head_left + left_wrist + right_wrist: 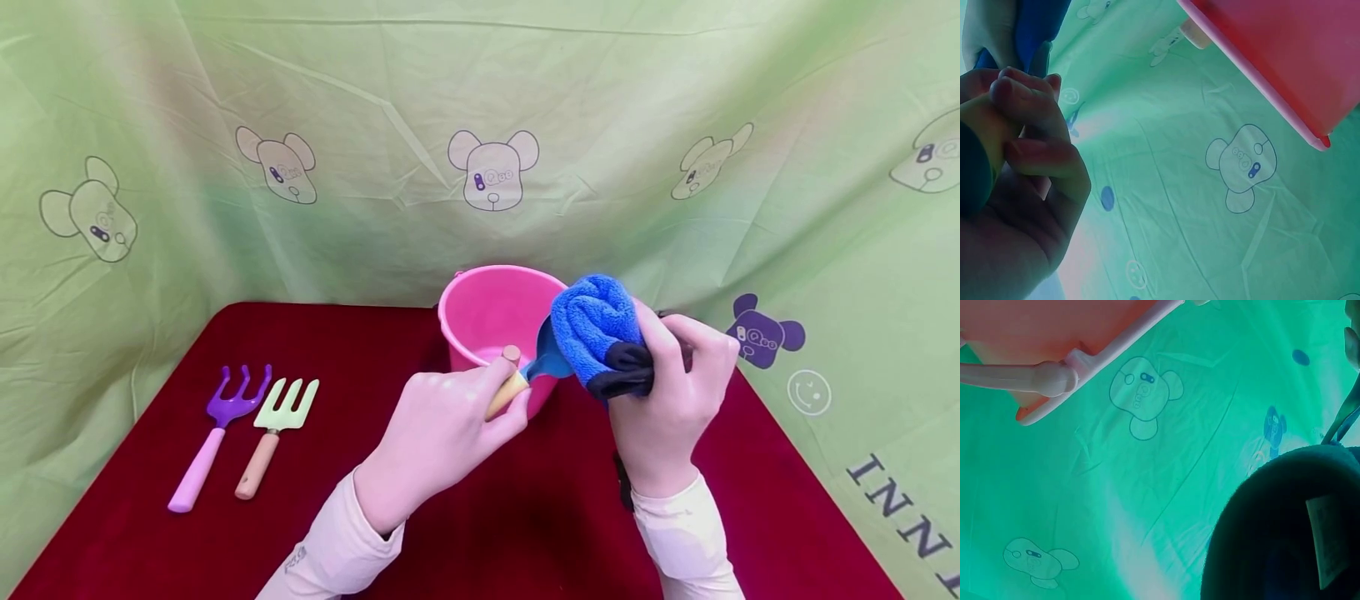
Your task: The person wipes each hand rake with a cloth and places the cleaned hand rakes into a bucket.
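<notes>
My left hand grips the pale wooden handle of a small blue hand trowel, its blade pointing right. In my right hand is a bunched blue cloth with a black edge, held against the trowel's blade and covering part of it. Both hands are in front of a pink bucket, just above its near right side. The left wrist view shows the fingers of that hand curled round the handle. A dark fold of the cloth fills the lower right of the right wrist view.
On the dark red tabletop, to the left, lie a purple hand rake with a pink handle and a pale green hand fork with a wooden handle. A green printed sheet hangs behind and at both sides.
</notes>
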`<move>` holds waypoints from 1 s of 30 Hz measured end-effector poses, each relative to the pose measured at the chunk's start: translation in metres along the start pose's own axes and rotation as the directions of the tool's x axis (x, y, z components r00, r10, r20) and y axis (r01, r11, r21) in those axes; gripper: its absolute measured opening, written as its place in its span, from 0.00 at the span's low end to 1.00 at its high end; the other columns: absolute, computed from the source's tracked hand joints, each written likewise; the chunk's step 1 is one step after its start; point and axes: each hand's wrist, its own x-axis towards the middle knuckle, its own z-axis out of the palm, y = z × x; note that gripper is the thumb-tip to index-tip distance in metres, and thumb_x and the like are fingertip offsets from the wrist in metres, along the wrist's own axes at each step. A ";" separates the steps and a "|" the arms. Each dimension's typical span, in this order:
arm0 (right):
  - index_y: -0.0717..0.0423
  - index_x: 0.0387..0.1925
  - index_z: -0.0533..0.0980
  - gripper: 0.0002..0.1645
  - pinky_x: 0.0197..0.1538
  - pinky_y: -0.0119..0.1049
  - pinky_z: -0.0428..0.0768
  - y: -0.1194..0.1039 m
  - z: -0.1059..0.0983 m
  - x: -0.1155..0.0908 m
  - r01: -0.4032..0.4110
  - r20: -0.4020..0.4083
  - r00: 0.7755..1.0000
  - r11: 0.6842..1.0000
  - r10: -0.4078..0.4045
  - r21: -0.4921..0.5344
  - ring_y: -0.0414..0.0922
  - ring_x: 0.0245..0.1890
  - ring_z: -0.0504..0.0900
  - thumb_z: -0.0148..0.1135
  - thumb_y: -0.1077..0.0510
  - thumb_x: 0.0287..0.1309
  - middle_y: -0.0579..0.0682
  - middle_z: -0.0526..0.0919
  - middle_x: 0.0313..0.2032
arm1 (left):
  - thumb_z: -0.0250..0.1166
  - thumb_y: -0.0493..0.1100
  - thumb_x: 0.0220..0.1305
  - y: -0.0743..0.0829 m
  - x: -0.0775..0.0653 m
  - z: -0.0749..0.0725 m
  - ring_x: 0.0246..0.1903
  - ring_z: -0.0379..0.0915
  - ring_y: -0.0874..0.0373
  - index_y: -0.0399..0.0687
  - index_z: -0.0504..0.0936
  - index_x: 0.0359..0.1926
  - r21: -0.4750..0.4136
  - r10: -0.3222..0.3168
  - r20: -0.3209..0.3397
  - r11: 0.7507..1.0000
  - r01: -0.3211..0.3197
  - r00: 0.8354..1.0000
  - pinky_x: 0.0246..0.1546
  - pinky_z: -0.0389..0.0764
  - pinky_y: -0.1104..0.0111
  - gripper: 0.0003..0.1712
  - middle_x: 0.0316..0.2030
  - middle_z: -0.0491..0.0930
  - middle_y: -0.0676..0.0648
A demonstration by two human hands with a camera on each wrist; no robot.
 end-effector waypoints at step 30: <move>0.61 0.33 0.82 0.11 0.31 0.55 0.68 -0.005 -0.004 0.006 -0.076 -0.101 0.992 0.997 0.075 -0.006 0.62 0.30 0.74 0.69 0.68 0.41 0.72 0.72 0.27 | 0.61 0.48 0.58 -0.003 -0.002 0.000 0.08 0.57 0.67 0.49 0.83 0.45 -0.031 -0.090 0.062 0.995 0.092 0.994 0.08 0.57 0.76 0.15 0.12 0.70 0.58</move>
